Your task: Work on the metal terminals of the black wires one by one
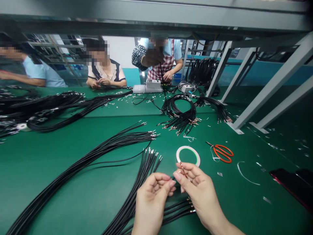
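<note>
My right hand [201, 192] pinches a thin wire end with a small metal terminal [183, 170] between thumb and fingertips. My left hand [151, 202] is curled close beside it, and its grip is partly hidden. Under both hands lies a bundle of black wires with crimped metal terminals [177, 210]. Another black bundle [144, 169] runs up past my left fingers. A roll of white tape [187, 147] lies just above my right hand, and orange-handled scissors [222, 153] lie farther right.
Long black wire bundles [80, 166] spread across the green work mat [44, 195], with coiled bundles [179, 112] beyond. Several co-workers [102, 63] stand or sit behind a white device [148, 87]. Grey steel frame legs [220, 68] stand at the right, and a dark phone [290, 186] lies there.
</note>
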Action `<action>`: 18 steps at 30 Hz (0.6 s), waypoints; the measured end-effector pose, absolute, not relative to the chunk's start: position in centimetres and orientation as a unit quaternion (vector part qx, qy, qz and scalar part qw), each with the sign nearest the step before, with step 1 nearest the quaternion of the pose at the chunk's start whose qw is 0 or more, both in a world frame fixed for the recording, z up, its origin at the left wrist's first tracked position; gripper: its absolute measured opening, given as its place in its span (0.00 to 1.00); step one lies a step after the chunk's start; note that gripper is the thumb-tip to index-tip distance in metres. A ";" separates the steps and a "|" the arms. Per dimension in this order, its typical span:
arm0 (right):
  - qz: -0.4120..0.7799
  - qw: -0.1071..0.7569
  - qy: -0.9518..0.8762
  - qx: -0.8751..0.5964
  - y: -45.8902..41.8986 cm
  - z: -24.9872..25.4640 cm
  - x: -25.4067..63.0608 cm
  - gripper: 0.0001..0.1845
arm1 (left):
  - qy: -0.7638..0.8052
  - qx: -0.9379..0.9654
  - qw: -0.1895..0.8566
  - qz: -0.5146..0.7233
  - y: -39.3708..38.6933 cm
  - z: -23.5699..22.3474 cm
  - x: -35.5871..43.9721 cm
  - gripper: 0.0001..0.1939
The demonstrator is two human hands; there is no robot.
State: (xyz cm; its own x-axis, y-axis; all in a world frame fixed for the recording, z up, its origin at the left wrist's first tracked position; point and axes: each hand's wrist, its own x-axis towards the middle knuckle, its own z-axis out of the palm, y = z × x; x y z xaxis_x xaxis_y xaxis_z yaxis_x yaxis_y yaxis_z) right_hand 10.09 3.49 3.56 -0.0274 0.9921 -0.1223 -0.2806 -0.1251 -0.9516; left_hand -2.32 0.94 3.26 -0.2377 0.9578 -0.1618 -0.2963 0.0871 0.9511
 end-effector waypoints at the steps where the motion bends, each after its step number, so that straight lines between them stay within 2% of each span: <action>1: 0.600 0.530 -0.399 -0.448 3.5 3.4 10.0 0.15 | 0.515 0.323 0.530 0.591 0.9 3.2 -2.3 0.09; 8: 0.601 0.523 -0.418 -0.438 3.5 3.7 10.2 0.18 | 0.515 0.390 0.512 0.566 0.3 3.2 -2.5 0.09; 14: 0.517 0.526 -0.466 -0.488 3.2 4.3 11.4 0.12 | 0.534 0.475 0.420 0.560 -0.1 2.9 -2.8 0.13; 18: 0.507 0.477 -0.513 -0.502 2.5 4.6 11.7 0.12 | 0.547 0.538 0.337 0.545 -0.2 2.7 -2.9 0.14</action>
State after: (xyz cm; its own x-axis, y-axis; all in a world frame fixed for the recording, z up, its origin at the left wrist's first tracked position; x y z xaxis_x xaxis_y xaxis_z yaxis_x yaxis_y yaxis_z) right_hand 11.68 2.52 4.58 -0.0409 0.9990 -0.0200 0.0317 -0.0187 -0.9993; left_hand -2.95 -0.23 2.73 -0.1933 0.9566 0.2181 0.2227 -0.1738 0.9593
